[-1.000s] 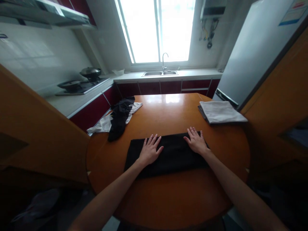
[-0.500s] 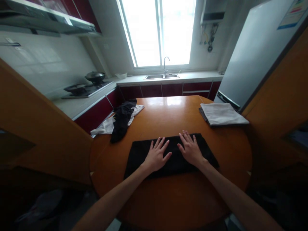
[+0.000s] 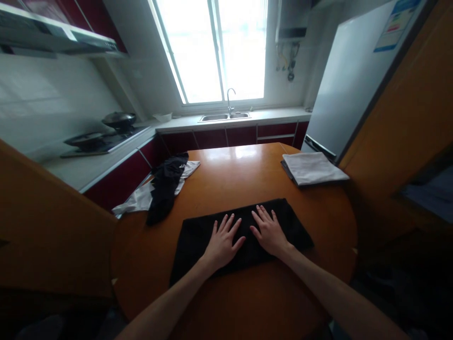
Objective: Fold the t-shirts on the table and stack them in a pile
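A folded black garment [image 3: 198, 241] lies flat on the wooden table [image 3: 233, 182] in front of me, its exact kind hidden by the folding. My left hand [image 3: 222, 245] rests palm down near its middle, fingers spread. To the right of it, my right hand [image 3: 271, 233] also lies flat on the black fabric, with its fingertips close to the far edge. Neither hand grips anything; a narrow strip of fabric shows between the thumbs.
Crumpled black clothing [image 3: 166, 184] lies over white clothing [image 3: 139, 198] at the table's left edge. A folded stack with a white piece on top [image 3: 313, 167] sits at the right. Beyond are a counter with a sink [image 3: 226, 116], a stove [image 3: 106, 140] and a fridge [image 3: 347, 80].
My view has turned a little to the right and tilted. Both hands stay flat on the black garment; the right fingertips sit slightly nearer me on it.
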`<act>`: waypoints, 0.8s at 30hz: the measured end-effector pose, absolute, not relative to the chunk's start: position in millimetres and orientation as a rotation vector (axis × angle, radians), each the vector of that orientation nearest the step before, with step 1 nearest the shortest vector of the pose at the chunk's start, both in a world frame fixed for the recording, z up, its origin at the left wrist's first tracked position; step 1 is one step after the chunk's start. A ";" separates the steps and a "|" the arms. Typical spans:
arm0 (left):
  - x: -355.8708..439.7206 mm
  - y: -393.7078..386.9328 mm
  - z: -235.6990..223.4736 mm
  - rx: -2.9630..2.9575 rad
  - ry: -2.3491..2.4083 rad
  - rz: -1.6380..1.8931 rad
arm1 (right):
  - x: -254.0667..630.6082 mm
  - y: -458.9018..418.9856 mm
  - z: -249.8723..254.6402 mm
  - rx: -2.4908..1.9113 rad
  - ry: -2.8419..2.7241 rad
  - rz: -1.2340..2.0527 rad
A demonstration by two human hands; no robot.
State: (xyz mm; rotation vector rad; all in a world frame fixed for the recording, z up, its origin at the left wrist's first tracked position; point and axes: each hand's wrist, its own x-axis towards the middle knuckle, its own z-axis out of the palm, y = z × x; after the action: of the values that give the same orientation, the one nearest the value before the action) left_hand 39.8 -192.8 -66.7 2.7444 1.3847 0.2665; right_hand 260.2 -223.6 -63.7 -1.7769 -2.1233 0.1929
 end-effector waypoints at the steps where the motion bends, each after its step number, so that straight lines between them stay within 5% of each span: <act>1: 39.0 -191.5 -67.1 2.737 1.391 0.284 | 260.0 -223.5 -64.4 -1.773 -2.118 0.189; 16: 36.2 -182.1 -70.9 2.715 1.401 0.399 | 264.2 -217.0 -60.6 -1.717 -1.907 0.155; 24: 35.1 -182.2 -67.5 2.702 1.381 0.434 | 342.6 -210.3 -45.6 -1.994 -1.462 0.094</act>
State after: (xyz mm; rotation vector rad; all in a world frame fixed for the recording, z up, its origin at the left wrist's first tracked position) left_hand 35.1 -182.2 -67.5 2.7022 1.3813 0.4340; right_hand 342.6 -210.3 -45.6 -1.9939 -1.4616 0.0936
